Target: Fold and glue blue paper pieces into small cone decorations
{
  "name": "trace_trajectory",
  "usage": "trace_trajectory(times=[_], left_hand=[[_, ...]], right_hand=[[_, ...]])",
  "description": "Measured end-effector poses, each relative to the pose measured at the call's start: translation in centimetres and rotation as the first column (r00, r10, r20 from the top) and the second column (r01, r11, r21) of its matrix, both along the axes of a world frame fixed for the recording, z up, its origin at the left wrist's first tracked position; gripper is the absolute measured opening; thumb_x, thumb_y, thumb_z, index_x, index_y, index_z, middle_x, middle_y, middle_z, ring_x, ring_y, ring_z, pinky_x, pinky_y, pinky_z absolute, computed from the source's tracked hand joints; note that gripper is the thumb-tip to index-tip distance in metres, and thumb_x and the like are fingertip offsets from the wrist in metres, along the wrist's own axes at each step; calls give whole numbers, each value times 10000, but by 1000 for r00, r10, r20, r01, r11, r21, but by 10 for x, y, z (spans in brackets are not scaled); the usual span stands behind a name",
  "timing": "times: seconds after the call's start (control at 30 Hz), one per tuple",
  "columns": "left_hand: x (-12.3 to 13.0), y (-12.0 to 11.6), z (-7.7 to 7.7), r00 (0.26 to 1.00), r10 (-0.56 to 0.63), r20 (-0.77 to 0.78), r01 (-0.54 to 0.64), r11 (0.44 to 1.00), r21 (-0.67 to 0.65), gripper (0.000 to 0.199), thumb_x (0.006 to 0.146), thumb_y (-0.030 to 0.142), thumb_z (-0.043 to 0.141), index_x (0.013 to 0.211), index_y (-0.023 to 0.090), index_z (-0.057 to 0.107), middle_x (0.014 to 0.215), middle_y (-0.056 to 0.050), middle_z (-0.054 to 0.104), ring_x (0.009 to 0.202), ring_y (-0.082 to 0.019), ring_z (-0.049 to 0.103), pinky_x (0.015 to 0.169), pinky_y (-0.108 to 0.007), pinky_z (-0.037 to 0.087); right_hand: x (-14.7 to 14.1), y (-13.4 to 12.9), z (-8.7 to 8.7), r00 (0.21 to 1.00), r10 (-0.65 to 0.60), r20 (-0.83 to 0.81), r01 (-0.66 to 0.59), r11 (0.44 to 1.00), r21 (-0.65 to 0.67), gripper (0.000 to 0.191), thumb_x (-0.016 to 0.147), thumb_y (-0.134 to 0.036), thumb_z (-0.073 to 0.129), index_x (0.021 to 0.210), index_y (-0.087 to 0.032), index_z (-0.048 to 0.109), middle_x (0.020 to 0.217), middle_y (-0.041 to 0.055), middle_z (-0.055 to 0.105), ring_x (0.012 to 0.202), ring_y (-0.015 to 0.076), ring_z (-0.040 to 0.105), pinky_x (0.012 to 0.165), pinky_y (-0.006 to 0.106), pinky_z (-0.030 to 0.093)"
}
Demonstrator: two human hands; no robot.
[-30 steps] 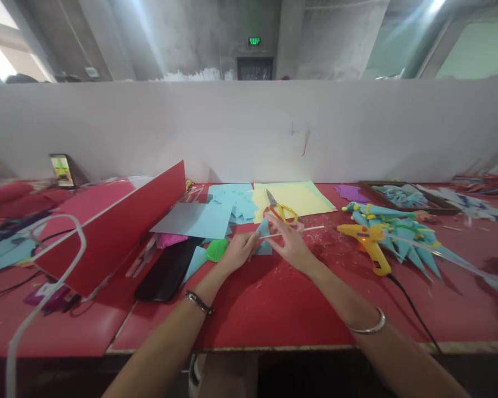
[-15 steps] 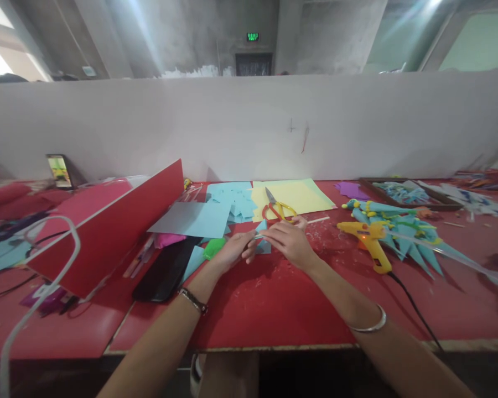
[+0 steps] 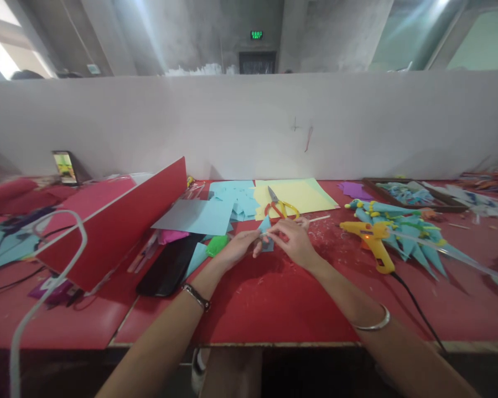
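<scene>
My left hand [image 3: 243,246] and my right hand [image 3: 294,241] meet over the middle of the red table. Between their fingertips is a small light-blue piece of paper [image 3: 265,224], its pointed tip standing up; both hands pinch it. A thin pale stick [image 3: 319,218] juts out to the right from behind my right hand, and I cannot tell whether that hand grips it. Just beyond my fingers lie scissors [image 3: 283,208] with red and yellow handles. A bright green lump [image 3: 217,245] sits beside my left wrist.
Yellow paper [image 3: 311,194] and blue sheets [image 3: 195,216] lie at the back. On the right are a yellow glue gun [image 3: 371,243], blue paper cones [image 3: 413,237] and a tray [image 3: 448,205]. Left stand a red board [image 3: 120,226] and a black phone-like slab [image 3: 166,271].
The view has shifted slightly, so most things sit a little further right. My fingers have shifted slightly around the blue paper, and both hands stay together.
</scene>
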State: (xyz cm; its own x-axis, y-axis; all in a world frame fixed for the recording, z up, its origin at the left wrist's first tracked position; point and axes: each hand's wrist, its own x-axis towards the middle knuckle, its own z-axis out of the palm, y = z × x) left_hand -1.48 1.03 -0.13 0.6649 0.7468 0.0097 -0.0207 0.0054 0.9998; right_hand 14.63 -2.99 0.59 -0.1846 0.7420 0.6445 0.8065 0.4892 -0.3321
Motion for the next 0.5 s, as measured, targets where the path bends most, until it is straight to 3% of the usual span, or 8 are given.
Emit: trace_trajectory(times=[0.17,0.33,0.5], left_hand=[[-1,1,0,997,9,-73,-1,994,112,382,809,463,355,668,145,513,423,43,393,443,-88,344,508,-237,298],[-2,3,1,990,17,-142,9,983,184,376,815,469,343,588,173,386,465,67,262,432,-68,212,453,-237,208],[-4,1,3,968,21,-252,72,932,354,375,826,467,311,602,175,385,526,49,328,497,-84,300,506,-228,269]], right_hand=[[1,1,-2,999,-20,45,21,1000,-17,310,871,-390,384,732,-225,607,738,-16,652,712,138,548,757,317,207],[2,5,-5,1000,-13,-13,11,992,-127,394,852,-467,364,1050,-171,534,760,36,660,719,171,571,726,312,260],[6,10,-10,999,-34,11,36,966,-257,460,832,-481,397,1149,-159,485,670,11,648,651,166,561,693,304,254]])
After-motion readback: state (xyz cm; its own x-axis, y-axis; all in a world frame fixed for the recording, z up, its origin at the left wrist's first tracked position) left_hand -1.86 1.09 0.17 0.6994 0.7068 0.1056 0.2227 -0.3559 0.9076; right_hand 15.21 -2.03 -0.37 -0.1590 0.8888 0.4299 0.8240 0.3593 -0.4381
